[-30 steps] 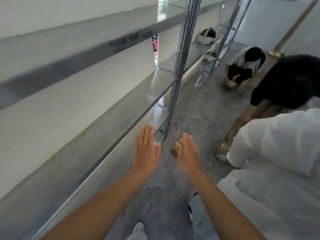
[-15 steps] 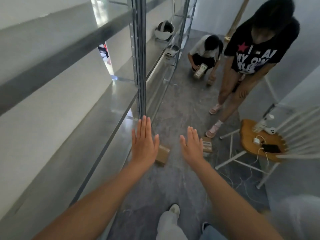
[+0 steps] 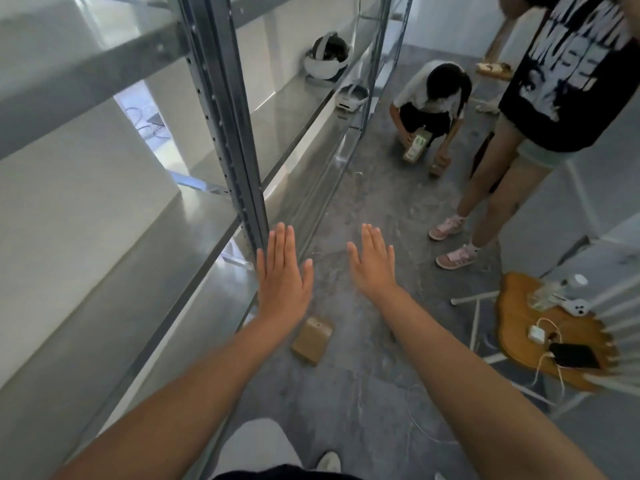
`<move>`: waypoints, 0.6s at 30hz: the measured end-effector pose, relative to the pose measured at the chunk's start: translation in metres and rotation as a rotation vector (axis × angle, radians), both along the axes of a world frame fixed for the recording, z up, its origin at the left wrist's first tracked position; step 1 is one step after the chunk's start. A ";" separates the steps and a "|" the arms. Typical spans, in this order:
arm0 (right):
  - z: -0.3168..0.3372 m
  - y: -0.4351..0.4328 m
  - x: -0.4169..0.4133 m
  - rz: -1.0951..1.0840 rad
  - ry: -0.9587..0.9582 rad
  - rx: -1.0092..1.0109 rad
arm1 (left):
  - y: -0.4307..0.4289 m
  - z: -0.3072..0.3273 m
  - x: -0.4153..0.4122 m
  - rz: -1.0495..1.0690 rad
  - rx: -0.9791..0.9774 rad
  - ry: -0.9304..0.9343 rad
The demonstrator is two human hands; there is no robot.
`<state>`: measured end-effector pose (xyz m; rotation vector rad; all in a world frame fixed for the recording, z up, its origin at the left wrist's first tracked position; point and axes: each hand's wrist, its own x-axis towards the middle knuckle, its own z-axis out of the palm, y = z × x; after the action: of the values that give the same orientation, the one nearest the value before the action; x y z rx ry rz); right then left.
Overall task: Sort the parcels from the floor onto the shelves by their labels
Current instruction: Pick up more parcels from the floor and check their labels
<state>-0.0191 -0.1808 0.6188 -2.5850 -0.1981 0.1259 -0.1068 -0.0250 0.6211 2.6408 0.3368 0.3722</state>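
Note:
A brown cardboard parcel lies on the grey floor beside the metal shelf, below and between my two arms. My left hand is stretched out flat, palm down, fingers apart, next to the shelf's upright post. My right hand is also held flat and empty, over bare floor. Farther off, a crouching person holds a labelled parcel upright and touches a smaller parcel on the floor.
A standing person's legs are on the right. A wooden chair seat holds a phone, chargers and cables. A white helmet and a small white device sit on the shelf farther down. Cables trail on the floor.
My view has swung right and down along the aisle. The person in white who was close on the right is out of view. Both hands stay flat and empty; the near parcel now shows fully.

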 end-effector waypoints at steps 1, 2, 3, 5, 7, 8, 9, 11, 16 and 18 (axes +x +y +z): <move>-0.002 0.001 0.012 -0.001 0.004 0.009 | 0.000 -0.002 0.011 -0.002 0.004 0.003; -0.004 0.003 0.025 0.005 0.007 0.013 | 0.000 -0.003 0.023 -0.004 0.009 0.002; -0.006 0.006 0.037 0.014 0.016 0.011 | 0.002 -0.005 0.036 0.002 0.008 0.005; -0.012 0.015 0.063 0.033 0.035 0.001 | 0.006 -0.009 0.064 0.018 -0.008 0.024; -0.023 0.023 0.088 0.053 0.045 -0.012 | 0.010 -0.017 0.090 0.008 -0.021 0.040; -0.026 0.028 0.100 0.063 0.058 -0.014 | 0.012 -0.022 0.103 -0.004 -0.043 0.050; -0.029 0.031 0.111 0.067 0.073 -0.015 | 0.013 -0.027 0.116 -0.014 -0.075 0.069; -0.034 0.035 0.132 0.068 0.086 -0.018 | 0.016 -0.035 0.141 -0.012 -0.135 0.104; -0.038 0.037 0.175 0.082 0.104 -0.013 | 0.018 -0.049 0.181 0.005 -0.205 0.152; -0.042 0.036 0.188 0.077 0.107 -0.011 | 0.017 -0.057 0.191 -0.006 -0.238 0.167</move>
<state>0.1688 -0.1450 0.5770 -2.5740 -0.2588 0.2932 0.0839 -0.0077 0.5640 2.4422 0.3998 0.1007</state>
